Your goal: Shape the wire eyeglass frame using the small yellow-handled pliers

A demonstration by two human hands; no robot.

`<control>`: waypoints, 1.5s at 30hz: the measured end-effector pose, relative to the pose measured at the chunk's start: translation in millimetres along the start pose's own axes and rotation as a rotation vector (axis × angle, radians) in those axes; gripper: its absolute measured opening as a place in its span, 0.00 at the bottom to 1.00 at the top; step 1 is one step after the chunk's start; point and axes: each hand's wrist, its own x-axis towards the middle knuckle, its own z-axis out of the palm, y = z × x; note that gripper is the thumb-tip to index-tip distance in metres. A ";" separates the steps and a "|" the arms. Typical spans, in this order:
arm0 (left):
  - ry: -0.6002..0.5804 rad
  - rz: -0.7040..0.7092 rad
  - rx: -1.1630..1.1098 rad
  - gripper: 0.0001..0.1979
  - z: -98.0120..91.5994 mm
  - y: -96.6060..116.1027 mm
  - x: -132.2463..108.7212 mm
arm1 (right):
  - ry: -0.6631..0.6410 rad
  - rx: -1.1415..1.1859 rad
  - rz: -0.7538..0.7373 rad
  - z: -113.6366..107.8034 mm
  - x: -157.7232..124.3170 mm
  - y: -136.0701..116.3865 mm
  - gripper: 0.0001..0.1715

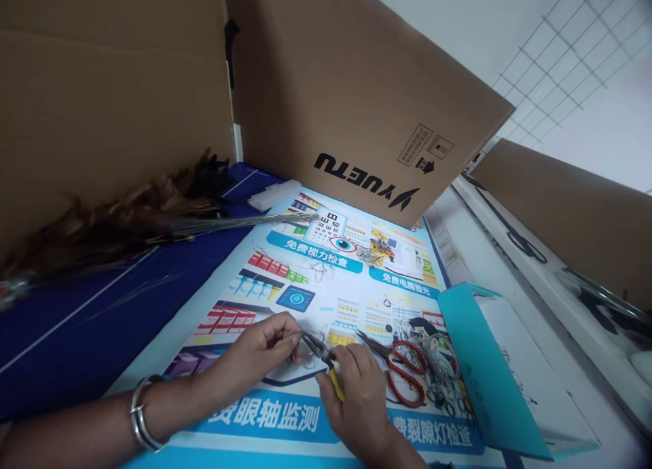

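My right hand (pixel 359 394) grips needle-nose pliers (pixel 320 350) with a yellow handle, their dark jaws pointing up and left. My left hand (pixel 267 340) is closed in a pinch at the jaw tips, holding a thin wire (pixel 322 332) that curls out beside the pliers. How the jaws meet the wire is too small to make out. Just right of my right hand lie scissors (pixel 405 381) with red handles, blades toward the upper left. Tangled wire coils (pixel 442 360) and small rings sit against the scissors.
A printed poster (pixel 293 411) covers the work surface. On the right stands an open teal box (pixel 492 374) with thin pieces inside. Long straight wires (pixel 255 220) and brown feather-like bundles (pixel 102 228) lie left on blue cloth. A cardboard panel (pixel 351 96) rises behind.
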 end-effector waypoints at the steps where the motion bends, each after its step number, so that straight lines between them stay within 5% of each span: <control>1: 0.006 0.001 -0.013 0.10 0.7 0.7 -0.3 | 0.000 0.000 0.002 0.0 -0.2 -0.3 0.15; 14: -0.034 -0.056 -0.042 0.12 -0.2 -0.7 -2.1 | -0.035 -0.051 -0.015 3.4 -0.4 0.9 0.15; 45: -0.123 -0.116 -0.029 0.11 -2.1 5.1 -4.3 | -0.370 -0.172 0.141 7.0 -9.1 -5.2 0.11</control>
